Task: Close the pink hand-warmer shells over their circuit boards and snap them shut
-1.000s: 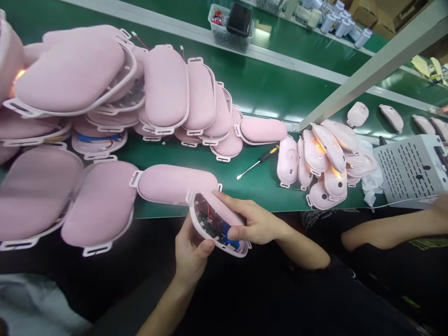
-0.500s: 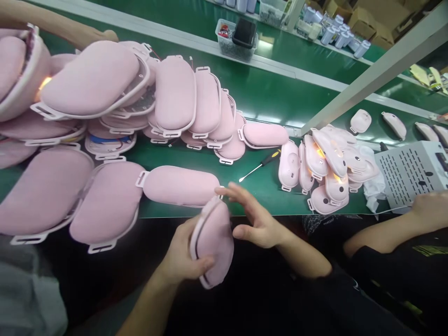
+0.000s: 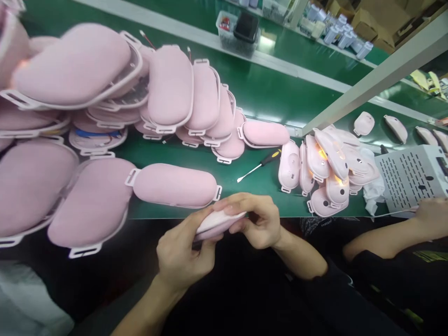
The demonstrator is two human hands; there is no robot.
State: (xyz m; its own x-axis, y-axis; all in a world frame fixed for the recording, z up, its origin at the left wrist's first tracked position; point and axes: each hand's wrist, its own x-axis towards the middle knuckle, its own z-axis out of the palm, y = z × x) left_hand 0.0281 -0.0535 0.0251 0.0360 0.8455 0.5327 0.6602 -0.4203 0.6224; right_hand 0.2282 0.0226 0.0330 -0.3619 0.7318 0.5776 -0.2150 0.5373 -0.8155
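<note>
My left hand [image 3: 182, 254] and my right hand [image 3: 257, 219] both grip one pink oval shell [image 3: 217, 222], held edge-on just below the near edge of the green belt [image 3: 266, 93]. Its inside is hidden now. Directly beyond my hands lies a long pink padded shell [image 3: 173, 185] on the belt. A screwdriver [image 3: 258, 164] with a black and yellow handle lies on the belt to the right of it.
A large heap of pink shells [image 3: 105, 93] covers the belt's left half. A smaller pile of pink casings [image 3: 325, 163], some glowing orange, sits right. A perforated grey metal box [image 3: 411, 172] stands far right, with another person's hand [image 3: 429, 214] at it. A clear parts bin [image 3: 240, 30] is behind.
The shell showed its circuit board a second ago, then was flipped to its padded side in my left hand. Now it is turned edge-on and my right hand has closed on it again.
</note>
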